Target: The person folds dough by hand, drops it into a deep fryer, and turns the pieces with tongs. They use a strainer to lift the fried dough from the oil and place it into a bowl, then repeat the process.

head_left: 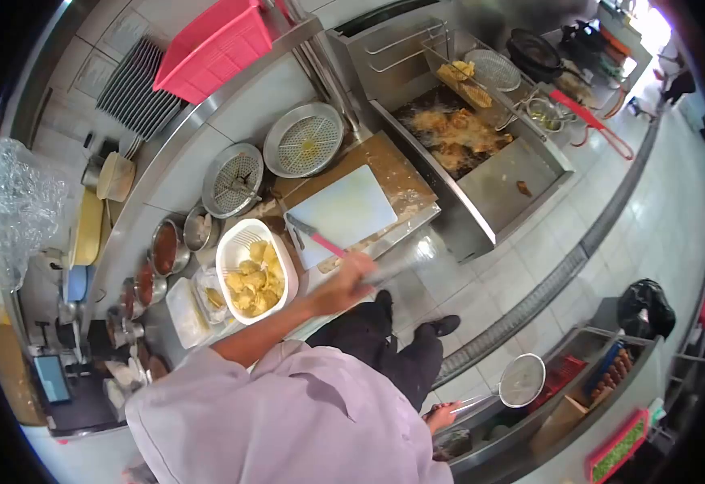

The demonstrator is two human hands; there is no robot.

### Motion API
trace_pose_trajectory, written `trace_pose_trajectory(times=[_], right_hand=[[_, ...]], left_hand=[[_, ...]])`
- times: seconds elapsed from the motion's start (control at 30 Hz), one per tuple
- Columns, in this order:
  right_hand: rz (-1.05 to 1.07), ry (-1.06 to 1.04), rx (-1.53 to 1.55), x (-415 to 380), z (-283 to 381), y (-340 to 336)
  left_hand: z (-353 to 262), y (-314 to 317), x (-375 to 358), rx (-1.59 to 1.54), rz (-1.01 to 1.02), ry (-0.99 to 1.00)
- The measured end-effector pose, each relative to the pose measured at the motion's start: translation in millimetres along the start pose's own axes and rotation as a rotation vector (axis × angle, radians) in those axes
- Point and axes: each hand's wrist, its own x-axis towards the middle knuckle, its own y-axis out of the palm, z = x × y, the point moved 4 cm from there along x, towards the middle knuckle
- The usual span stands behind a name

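Note:
My left hand [351, 282] is closed in front of the white cutting board [352, 210], with a blurred grey shape that I cannot make out stretching from it to the right. Beside its fingers ends the pink handle of a tool [316, 234], whose dark end lies on the board. Low in the view, my right hand [443, 415] is wrapped round the handle of a round mesh strainer [522, 381], held out over the floor. A white basket [292, 278] of yellow-coated pieces [255, 282] stands left of my left hand.
Food bubbles in the fryer [453, 133] at the upper right; a red-handled tool [590, 123] lies beyond it. Two round perforated trays [304, 139] rest behind the board. Metal bowls of red sauce [167, 246] line the left. A drawer unit [522, 440] stands lower right.

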Motion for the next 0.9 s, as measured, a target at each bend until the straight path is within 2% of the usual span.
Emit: trace_pose_trajectory(times=[0.07, 0.1, 0.13, 0.2, 0.27, 0.4, 0.5, 0.57, 0.63, 0.73, 0.9], right_hand=[[-0.025, -0.018, -0.003, -9.6, 15.0, -9.9], [-0.03, -0.033, -0.001, -8.6, 19.6, -13.2], [-0.031, -0.045, 0.0, -6.3, 24.3, -15.0], [0.02, -0.108, 0.01, -1.4, 39.6, -13.8], [0.075, -0.164, 0.023, -2.7, 50.9, -8.6], [0.164, -0.253, 0.024, -20.2, 85.7, 12.8], [0.221, -0.298, -0.034, -70.4, 114.8, 34.6], [0.264, -0.321, -0.094, -111.9, 137.8, 51.4], [0.409, -0.276, -0.062, -123.8, 144.1, 55.0], [0.595, -0.151, -0.069, -152.0, 163.7, 63.9], [0.819, -0.021, -0.216, -189.3, 225.8, 131.4]], left_hand=[[26.0, -54.7, 2.9, -0.011, -0.167, -0.395], [48.8, -82.7, 8.6, 0.261, -0.263, -0.171], [72.5, -106.8, 13.1, 0.262, -0.33, -0.253], [94.9, -150.3, 29.2, 0.547, -0.399, -0.1], [122.3, -171.4, 32.9, 0.294, -0.403, -0.381], [183.5, -171.4, 22.9, 0.21, -0.326, -0.467], [177.6, -159.7, 6.9, 0.308, -0.361, -0.341], [160.3, -149.0, -5.0, 0.267, -0.439, -0.281], [137.6, -137.3, -18.7, 0.239, -0.481, -0.246], [95.9, -117.2, -35.0, 0.042, -0.475, -0.316], [54.4, -76.1, -40.8, -0.043, -0.411, -0.269]])
